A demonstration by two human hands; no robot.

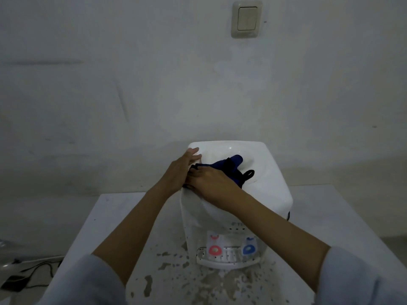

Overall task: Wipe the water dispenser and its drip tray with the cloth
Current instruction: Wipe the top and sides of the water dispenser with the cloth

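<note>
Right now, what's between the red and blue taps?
Head view: only the dispenser's white front panel and the drip tray's grille lie between the red tap and blue tap.

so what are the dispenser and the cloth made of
Dispenser: looks like moulded white plastic, glossy, given the small highlight on its top and its rounded edges. Cloth: dark blue soft fabric with black trim, bunched and folded under the hands; the exact fibre can't be told.

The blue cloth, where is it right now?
In the head view, the blue cloth lies on top of the white water dispenser, centre frame, with the right hand pressing on it and the left hand beside it.
</note>
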